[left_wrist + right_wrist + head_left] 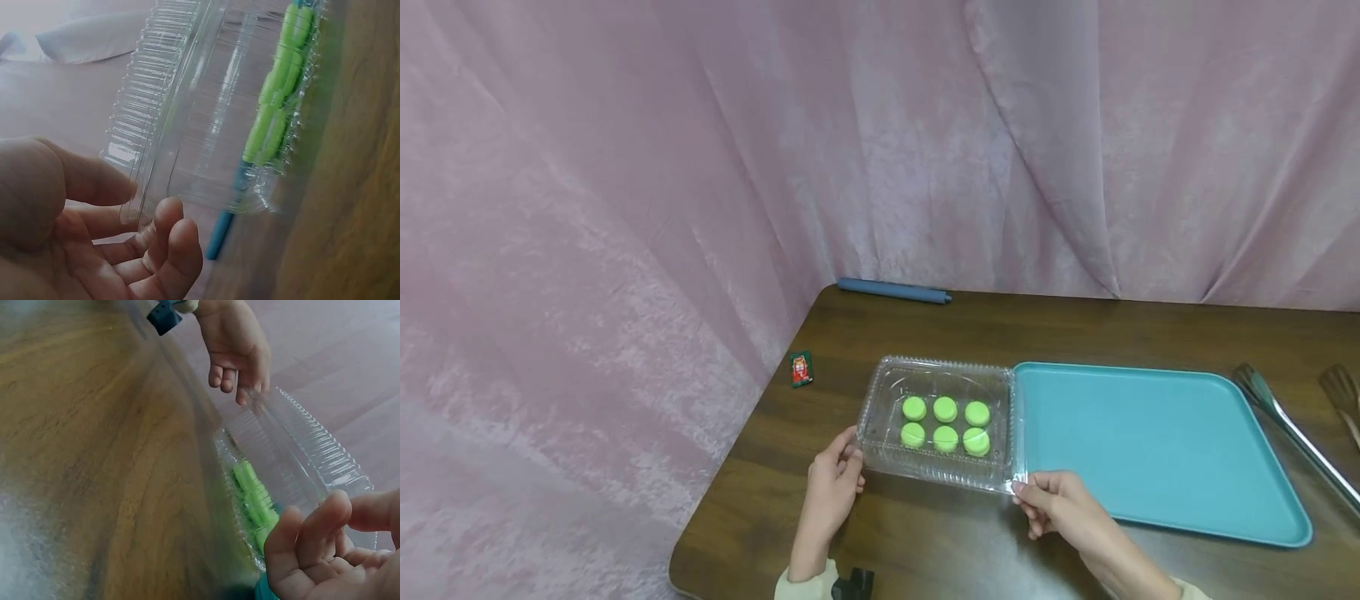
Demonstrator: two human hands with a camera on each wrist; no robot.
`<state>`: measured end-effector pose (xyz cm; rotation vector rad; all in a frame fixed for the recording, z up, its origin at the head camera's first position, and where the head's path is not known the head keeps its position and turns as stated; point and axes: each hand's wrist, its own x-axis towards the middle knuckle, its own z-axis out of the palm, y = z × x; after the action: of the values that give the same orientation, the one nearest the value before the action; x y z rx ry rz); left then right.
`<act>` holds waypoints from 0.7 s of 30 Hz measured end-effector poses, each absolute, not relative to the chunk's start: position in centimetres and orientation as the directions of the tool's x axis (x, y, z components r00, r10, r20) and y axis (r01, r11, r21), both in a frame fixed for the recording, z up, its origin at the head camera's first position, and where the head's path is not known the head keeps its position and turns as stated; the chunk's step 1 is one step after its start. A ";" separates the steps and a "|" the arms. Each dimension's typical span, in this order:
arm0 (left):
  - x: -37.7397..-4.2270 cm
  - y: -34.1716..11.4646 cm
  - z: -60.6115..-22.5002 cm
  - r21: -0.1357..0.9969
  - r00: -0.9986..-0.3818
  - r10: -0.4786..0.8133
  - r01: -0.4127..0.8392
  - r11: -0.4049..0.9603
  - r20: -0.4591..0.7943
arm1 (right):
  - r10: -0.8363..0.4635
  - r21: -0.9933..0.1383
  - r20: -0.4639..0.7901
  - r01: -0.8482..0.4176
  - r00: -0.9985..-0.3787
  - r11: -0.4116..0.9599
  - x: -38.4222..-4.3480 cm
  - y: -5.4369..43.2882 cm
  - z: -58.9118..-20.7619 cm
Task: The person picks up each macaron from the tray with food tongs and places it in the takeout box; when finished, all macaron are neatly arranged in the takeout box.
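A clear plastic clamshell box point(880, 408) with several bright green round macarons point(945, 438) inside is held just over the table, left of the tray. Its near left corner is pinched between thumb and fingers of my left hand point(833, 483). At the near right corner, my right hand point(1060, 504) pinches the rim the same way. In the left wrist view the thumb lies on the ribbed edge of the box point(134, 103). From the right wrist, the macarons point(253, 500) show through the side wall, resting on the box's bottom.
Right of the box lies a turquoise tray point(1150, 450). Metal tongs point(1292, 425) lie along its right side, with another metal utensil point(1341, 392) farther right. A blue rod point(893, 290) rests at the table's back edge, and a small red-green packet point(801, 368) near the left edge.
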<state>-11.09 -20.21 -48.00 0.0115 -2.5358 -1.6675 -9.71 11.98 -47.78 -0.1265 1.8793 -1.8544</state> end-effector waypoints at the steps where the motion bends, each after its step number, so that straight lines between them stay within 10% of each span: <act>1: -11.2 -20.2 -48.0 0.913 -0.994 -0.061 0.055 0.404 0.087 | -0.398 -0.959 -0.278 0.276 -0.874 0.062 -9.8 12.0 -47.8; 21: -12.0 -21.2 -46.8 0.787 -0.993 0.028 0.107 0.608 0.113 | -0.346 -0.947 -0.315 0.273 -0.884 0.168 -9.9 12.9 -47.2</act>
<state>-11.98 -21.16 -46.84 -0.1151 -2.7368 -1.3476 -9.86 12.90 -47.17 -0.0690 1.9857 -1.7643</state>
